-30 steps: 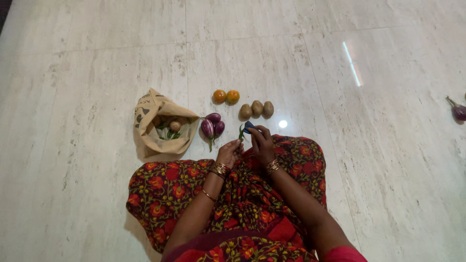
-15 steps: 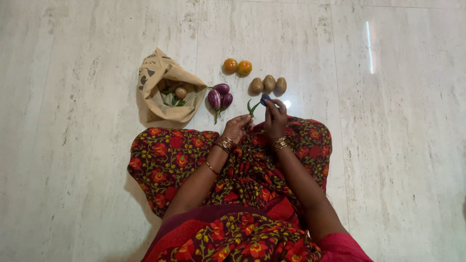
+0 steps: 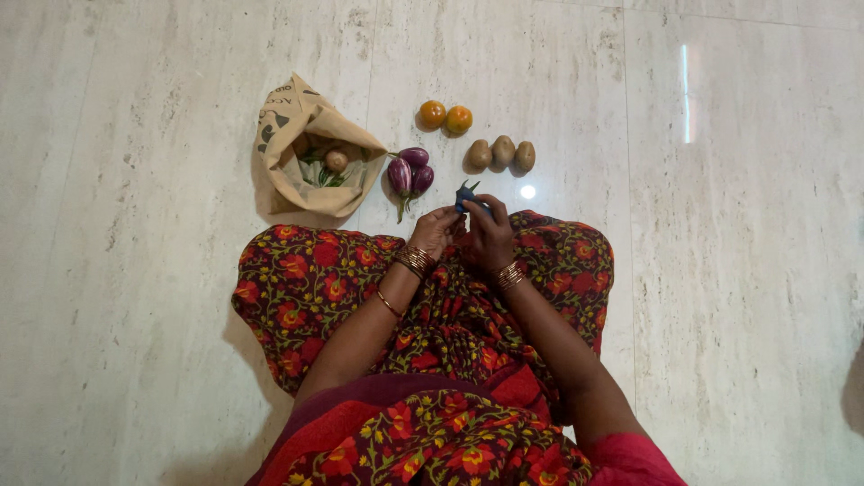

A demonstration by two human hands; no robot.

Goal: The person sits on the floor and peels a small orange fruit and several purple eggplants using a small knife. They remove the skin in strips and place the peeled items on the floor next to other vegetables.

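Pale marble floor (image 3: 162, 270), person seated, lap covered in red floral cloth (image 3: 450, 333). Both hands meet just ahead of the knees. Right hand (image 3: 490, 236) grips a small dark brinjal (image 3: 465, 194), fingers curled round it, green stem end pointing away from the body; long axis runs roughly fore-aft. Left hand (image 3: 435, 230) touches it from the left side, fingers bent; exact pinch unclear. Brinjal pile (image 3: 410, 173) lies just ahead-left, nearer the left hand. Paper bag (image 3: 310, 153) further left. Potatoes (image 3: 502, 153) and tomatoes (image 3: 445, 116) ahead.
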